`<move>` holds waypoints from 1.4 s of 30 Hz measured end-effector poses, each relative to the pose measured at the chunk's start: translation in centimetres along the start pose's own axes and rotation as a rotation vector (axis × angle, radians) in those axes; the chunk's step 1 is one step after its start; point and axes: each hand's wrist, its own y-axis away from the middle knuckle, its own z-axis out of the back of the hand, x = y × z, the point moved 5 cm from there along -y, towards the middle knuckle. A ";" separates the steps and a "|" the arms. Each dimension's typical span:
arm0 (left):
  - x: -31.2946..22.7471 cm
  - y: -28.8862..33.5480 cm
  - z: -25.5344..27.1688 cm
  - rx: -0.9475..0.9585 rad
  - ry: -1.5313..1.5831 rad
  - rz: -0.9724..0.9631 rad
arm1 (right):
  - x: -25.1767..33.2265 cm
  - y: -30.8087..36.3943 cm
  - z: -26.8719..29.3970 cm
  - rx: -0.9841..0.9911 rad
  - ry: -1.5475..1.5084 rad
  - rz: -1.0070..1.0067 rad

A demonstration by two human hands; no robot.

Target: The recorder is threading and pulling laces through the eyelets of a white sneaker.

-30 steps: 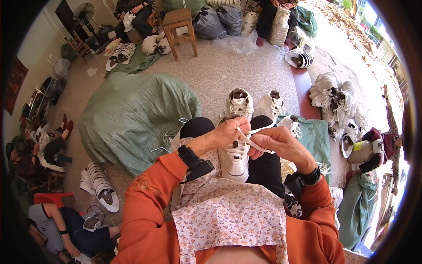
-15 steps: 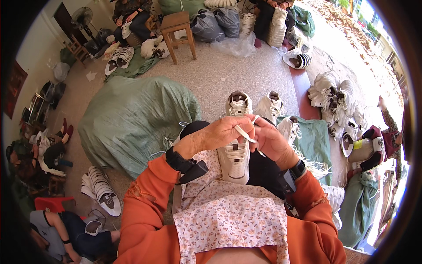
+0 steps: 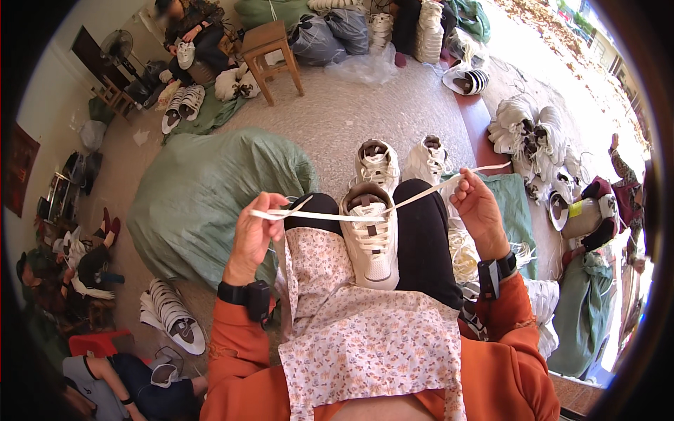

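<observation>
A white sneaker [image 3: 373,256] with a brown lining sits upright between my thighs, its toe toward me. Its two lace ends are drawn out sideways from the top eyelets. My left hand [image 3: 251,235] pinches the left shoelace [image 3: 326,217], whose tip sticks up past the fingers. On the other side, my right hand [image 3: 480,210] grips the right shoelace [image 3: 427,193] between thumb and fingers, the loose tip pointing off to the right. Just beyond my knees stand two more white sneakers, one [image 3: 376,165] straight ahead and one [image 3: 425,161] to its right.
A large green sack [image 3: 217,203] bulges at my left. Beside my right leg hangs a bundle of pale laces [image 3: 463,256]. Stacked shoe uppers [image 3: 170,316] lie on the floor at left, with more uppers [image 3: 530,133] at right. Ahead is a wooden stool [image 3: 267,45]; several people sit around.
My hands have moved apart from above the sneaker, left hand leftward and right hand rightward, stretching the laces out. The sneaker's opening is uncovered now.
</observation>
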 end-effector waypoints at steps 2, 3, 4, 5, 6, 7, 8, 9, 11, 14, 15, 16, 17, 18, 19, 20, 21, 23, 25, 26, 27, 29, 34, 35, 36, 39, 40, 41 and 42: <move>0.5 1.3 2.0 -0.123 0.027 0.022 | 0.9 0.5 1.9 -0.105 0.021 0.039; 0.6 2.2 2.8 -0.162 0.055 0.021 | 1.2 0.7 2.4 -0.137 0.063 0.074; 1.2 2.7 3.5 -0.195 0.089 0.023 | 1.4 0.9 2.8 -0.142 0.061 0.081; 1.7 3.0 4.1 -0.186 0.088 0.025 | 1.8 1.1 3.5 -0.222 0.107 0.132; 2.3 3.3 4.9 -0.247 0.047 0.032 | 2.2 1.4 4.3 -0.300 0.154 0.181; 2.8 3.7 5.8 -0.312 0.006 0.037 | 2.4 1.5 5.0 -0.297 0.199 0.209; 3.3 3.8 6.3 -0.310 0.004 0.036 | 2.3 1.5 5.4 -0.297 0.197 0.211; 3.5 3.9 6.5 -0.340 -0.016 0.005 | 2.4 1.6 5.5 -0.318 0.162 0.199; 3.6 4.0 6.9 -0.368 -0.035 -0.027 | 2.5 1.8 5.7 -0.339 0.128 0.189; 4.1 4.1 7.3 -0.450 0.085 -0.053 | 2.3 1.3 6.2 -0.306 0.055 0.151; 4.4 4.0 7.6 -0.352 0.301 -0.057 | 2.3 1.2 5.8 -0.337 0.019 0.140; 4.6 3.9 7.8 -0.251 0.514 -0.060 | 2.3 1.1 5.4 -0.369 -0.017 0.129; 4.8 3.9 8.4 -0.251 0.513 -0.058 | 2.5 0.8 4.8 -0.370 -0.018 0.128; 4.9 3.8 8.3 -0.231 0.546 -0.030 | 2.5 0.4 4.1 -0.359 -0.079 0.128; 5.0 3.7 8.2 -0.210 0.578 -0.001 | 2.5 0.0 3.9 -0.348 -0.142 0.129; 4.9 3.5 8.1 -0.211 0.576 0.002 | 2.6 -0.4 4.1 -0.350 -0.143 0.127; 4.7 3.2 8.0 -0.308 0.592 0.012 | 2.8 -1.0 3.6 -0.239 -0.182 0.115; 4.5 2.6 8.0 -0.403 0.604 0.024 | 3.2 -1.6 3.1 -0.130 -0.222 0.105; 4.4 2.6 9.0 -0.572 0.740 0.004 | 3.3 -1.7 1.9 -0.074 -0.155 0.045; 4.8 2.6 10.4 -0.571 0.737 0.006 | 3.2 -1.7 1.9 -0.075 -0.158 0.046; 4.3 2.4 10.2 -0.365 0.801 0.024 | 2.6 -1.5 1.5 -0.079 -0.006 -0.056; 4.7 3.0 10.9 -0.375 0.817 0.096 | 1.2 -0.8 0.8 -0.149 0.334 -0.169; 4.2 3.5 5.6 -0.228 0.378 0.326 | -3.2 1.1 -3.2 0.100 0.874 -0.273; 4.0 3.2 4.6 -0.233 0.094 0.330 | -4.1 1.1 -3.4 0.161 0.906 -0.258; 3.8 3.0 3.4 -0.235 -0.190 0.325 | -4.8 1.0 -3.4 0.163 0.907 -0.255; 4.3 1.5 -0.2 -0.180 -0.444 0.182 | -5.5 0.8 -4.4 0.324 1.072 -0.144; 4.3 1.3 -1.4 -0.104 -0.552 0.120 | -5.5 0.7 -4.6 0.332 1.075 -0.145; 4.5 0.9 -2.2 -0.081 -0.647 0.046 | -5.7 0.7 -4.8 0.343 1.090 -0.194; 4.9 0.5 -2.8 -0.085 -0.642 0.043 | -5.8 0.7 -4.8 0.351 1.106 -0.242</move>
